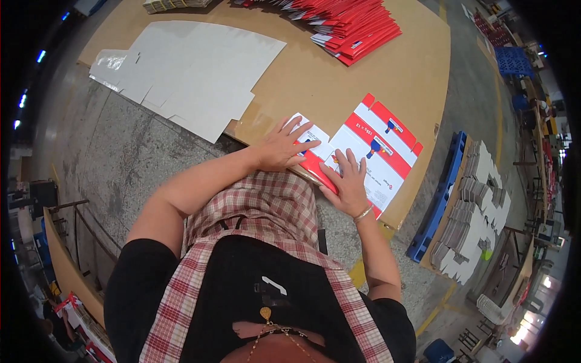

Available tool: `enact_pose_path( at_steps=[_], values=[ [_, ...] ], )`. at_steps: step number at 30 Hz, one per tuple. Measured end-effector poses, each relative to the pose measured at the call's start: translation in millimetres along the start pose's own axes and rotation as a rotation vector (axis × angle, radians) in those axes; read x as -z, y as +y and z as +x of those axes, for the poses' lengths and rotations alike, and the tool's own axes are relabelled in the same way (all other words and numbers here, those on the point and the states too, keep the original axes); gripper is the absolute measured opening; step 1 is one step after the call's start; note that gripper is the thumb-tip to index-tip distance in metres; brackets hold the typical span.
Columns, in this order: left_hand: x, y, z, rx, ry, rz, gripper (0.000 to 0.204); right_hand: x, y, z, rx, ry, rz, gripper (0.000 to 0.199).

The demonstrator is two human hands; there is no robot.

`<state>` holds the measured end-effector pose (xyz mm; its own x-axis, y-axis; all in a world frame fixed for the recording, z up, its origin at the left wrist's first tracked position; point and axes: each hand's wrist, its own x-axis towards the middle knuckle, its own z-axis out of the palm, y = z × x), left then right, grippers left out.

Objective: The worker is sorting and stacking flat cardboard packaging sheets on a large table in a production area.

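A red and white printed carton blank lies at the front right of the cardboard-topped table, partly folded along the side nearest me. My left hand rests with fingers spread on the blank's left part, by a red folded panel. My right hand presses on the near middle of the same blank, fingers apart and stretched out. Neither hand grips anything. Under my palms the fold lines are partly hidden.
Plain white-grey cardboard sheets lie at the table's left, overhanging its edge. A fanned pile of red folded cartons sits at the far side. Right of the table, stacked grey blanks stand beside a blue pallet edge.
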<state>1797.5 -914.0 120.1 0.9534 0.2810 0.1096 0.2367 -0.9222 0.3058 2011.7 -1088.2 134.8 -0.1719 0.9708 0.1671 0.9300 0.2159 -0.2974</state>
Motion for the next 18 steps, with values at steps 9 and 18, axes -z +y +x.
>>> enact_pose_path(
  at_steps=[9,18],
  values=[
    [2.9,32.1,65.2,0.442,-0.025,0.232,0.059,-3.3,-11.1,12.6,-0.076,-0.041,-0.088,0.064],
    [12.8,-31.3,49.0,0.428,0.313,0.131,0.061,58.4,89.3,-47.8,-0.578,0.36,-0.149,0.055]
  ],
)
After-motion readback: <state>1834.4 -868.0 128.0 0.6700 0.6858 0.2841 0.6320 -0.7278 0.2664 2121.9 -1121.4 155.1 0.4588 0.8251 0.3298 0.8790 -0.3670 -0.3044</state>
